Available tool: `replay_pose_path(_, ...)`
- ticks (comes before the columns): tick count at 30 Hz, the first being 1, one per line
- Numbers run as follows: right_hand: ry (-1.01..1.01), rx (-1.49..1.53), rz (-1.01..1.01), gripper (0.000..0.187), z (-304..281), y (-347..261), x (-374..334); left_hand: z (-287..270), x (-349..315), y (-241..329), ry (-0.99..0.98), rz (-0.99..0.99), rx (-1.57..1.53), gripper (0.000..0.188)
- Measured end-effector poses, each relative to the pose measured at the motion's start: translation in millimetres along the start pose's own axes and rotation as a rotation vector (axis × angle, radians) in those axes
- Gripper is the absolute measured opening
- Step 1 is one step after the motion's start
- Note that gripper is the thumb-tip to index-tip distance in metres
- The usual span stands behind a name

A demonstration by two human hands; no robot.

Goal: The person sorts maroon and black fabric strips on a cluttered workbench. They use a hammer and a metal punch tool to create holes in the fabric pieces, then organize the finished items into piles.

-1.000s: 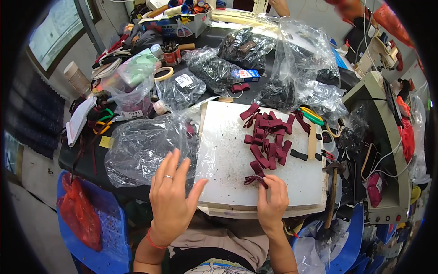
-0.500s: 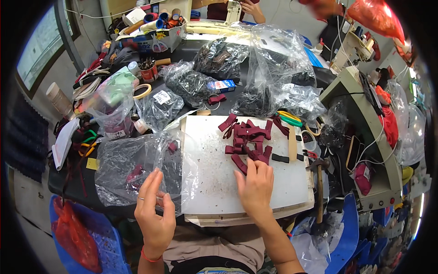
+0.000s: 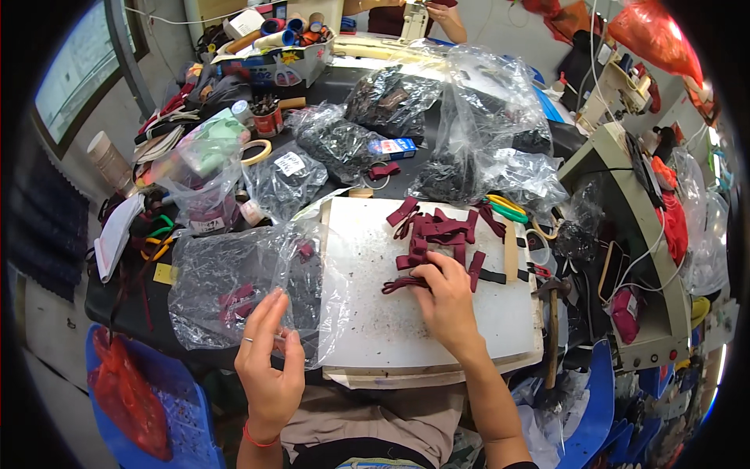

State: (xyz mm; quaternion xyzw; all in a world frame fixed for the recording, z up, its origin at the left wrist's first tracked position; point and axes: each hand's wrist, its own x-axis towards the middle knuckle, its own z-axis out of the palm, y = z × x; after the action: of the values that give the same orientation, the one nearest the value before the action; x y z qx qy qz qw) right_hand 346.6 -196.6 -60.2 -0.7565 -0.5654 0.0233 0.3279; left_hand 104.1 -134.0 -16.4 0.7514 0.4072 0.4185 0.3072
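Nearest me, at lower left of the frame, my left hand [image 3: 269, 359] has its thumb set apart from raised fingers; I see nothing gripped in it. Just beyond lies a crinkled clear plastic bag [image 3: 203, 270] with maroon pieces showing through.

At centre right, my right hand [image 3: 445, 301] bends narrow, thumb close to fingertips. The folded maroon fabric strip [image 3: 400, 285] lies on the smooth white board [image 3: 375, 336], left of those fingertips, its right end meeting them; I can't tell whether it is pinched.

I judge it very light, soft and springy at the folds, hardly fragile, with enough grip in the cloth. I'd take it by the thick folded end, lightly, so the loops aren't crushed.

Farther up sits the loose heap of maroon fabric bows [image 3: 444, 229], just beyond the fingers; past the board, the black counter [image 3: 125, 301] carries more bags.
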Motion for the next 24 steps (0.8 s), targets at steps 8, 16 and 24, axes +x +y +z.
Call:
replay_pose_path(8, 0.224, 0.430, 0.232, 0.017, -5.3, 8.2, -2.7, 1.6, -4.3, -3.2, -0.021, 0.012, -0.017, 0.044)
replay_pose_path(16, 0.077, -0.182, -0.274, 0.024, 7.3, -8.2, 4.1, -5.6, -5.4, 2.0, -0.011, -0.012, -0.019, 0.043)
replay_pose_path(24, -0.054, 0.015, -0.397, 0.021, 11.5, -35.9, 20.1, -8.4, -5.0, 1.7, -0.023, 0.018, -0.004, 0.041)
